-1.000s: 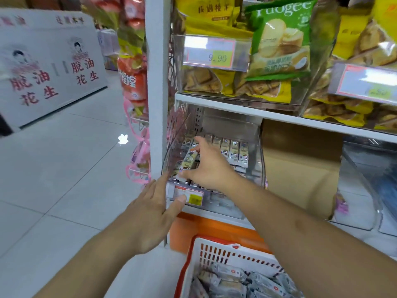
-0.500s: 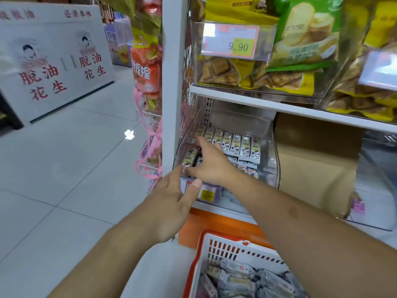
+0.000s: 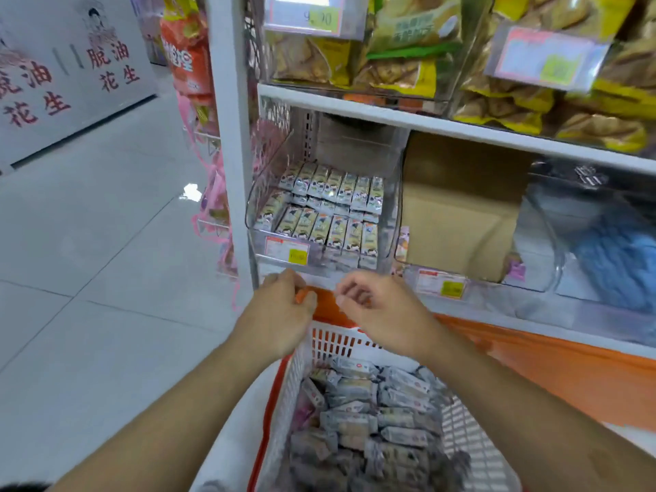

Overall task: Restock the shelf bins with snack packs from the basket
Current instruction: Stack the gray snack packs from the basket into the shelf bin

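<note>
1. Both hands hung above the far rim of the basket (image 3: 321, 340), in front of the shelf edge (image 3: 355, 282) and just below the clear bin (image 3: 388, 221)
2. The left hand (image 3: 280, 314) had its fingers curled in loosely; it seemed to hold nothing, though a blur of orange at its fingertips could have been the shelf base behind, and I could not tell for sure
3. The right hand (image 3: 378, 307) was half curled, thumb and forefinger near each other, with no pack visible between them
4. The snack packs (image 3: 372, 413) lay heaped in the basket, filling it from its near edge to its far wall
5. The bin already carried two neat rows of small packs (image 3: 330, 207), one along its front wall and one toward the back, with room above them
6. To my eye the step was a reach down for more stock: best to gather several packs facing one way, lift them over the front wall, and set them upright against the rows so nothing toppled
7. The clear front wall stood low, so a careless hand could have knocked the front row
</note>
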The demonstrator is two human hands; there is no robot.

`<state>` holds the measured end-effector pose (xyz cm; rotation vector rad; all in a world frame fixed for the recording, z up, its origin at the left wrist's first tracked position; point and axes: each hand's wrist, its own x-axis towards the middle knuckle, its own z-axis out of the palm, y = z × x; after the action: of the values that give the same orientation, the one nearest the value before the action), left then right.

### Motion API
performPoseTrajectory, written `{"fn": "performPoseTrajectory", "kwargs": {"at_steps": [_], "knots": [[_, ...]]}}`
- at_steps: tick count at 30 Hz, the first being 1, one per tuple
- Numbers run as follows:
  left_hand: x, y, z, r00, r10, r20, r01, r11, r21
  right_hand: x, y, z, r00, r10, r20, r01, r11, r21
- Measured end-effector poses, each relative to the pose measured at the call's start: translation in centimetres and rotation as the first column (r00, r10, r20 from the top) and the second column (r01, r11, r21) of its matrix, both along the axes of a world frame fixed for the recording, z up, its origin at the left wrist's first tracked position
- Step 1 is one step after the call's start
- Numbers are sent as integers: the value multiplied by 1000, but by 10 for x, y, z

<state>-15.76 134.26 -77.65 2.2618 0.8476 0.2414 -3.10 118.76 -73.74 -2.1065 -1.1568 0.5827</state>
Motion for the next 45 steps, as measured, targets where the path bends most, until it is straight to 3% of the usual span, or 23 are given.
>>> {"fn": "performPoseTrajectory", "kwargs": {"at_steps": [4,7,9,14,21,25,30,33,35,39,42,45], "knots": [[-22,-39,-70,957,-109,-268,71,986,-148,-14,-45,-82,997,15,-69,-33,963,-266],[-40,-57,-118,932,-26,-361,-88,951,-295,-23,-64,-150,993,15,-119,-62,911,-408],[-43,-64,-140,929,17,-369,-141,940,-311,-26,-71,-186,991,15,-135,-77,880,-468],[-37,-65,-152,910,51,-411,-179,944,-278,-23,-73,-240,988,-69,-136,-10,860,-510],[-35,-69,-154,904,75,-422,-182,959,-219,-27,-76,-284,989,-45,140,115,830,-546],[-35,-69,-153,903,66,-424,-179,956,-231,-30,-80,-288,986,-23,163,107,838,-534],[-35,-62,-150,884,74,-462,-232,927,-295,-29,-85,-267,994,-86,63,105,889,-445],[-32,-55,-132,889,216,-403,-368,861,-352,-21,-75,-225,992,-81,-95,42,933,-356],[-26,-51,-108,905,269,-330,-377,866,-329,-16,-64,-181,985,-36,-167,-21,944,-328],[-11,-36,-36,960,82,-266,-208,849,-487,-9,-44,-93,981,54,-184,-100,963,-249],[-11,-35,26,941,-160,-297,-107,694,-712,-6,-40,-32,990,121,-77,-134,971,-198],[-18,-38,64,930,-313,-194,9,545,-838,-5,-47,12,992,127,5,-126,986,-109]]}}
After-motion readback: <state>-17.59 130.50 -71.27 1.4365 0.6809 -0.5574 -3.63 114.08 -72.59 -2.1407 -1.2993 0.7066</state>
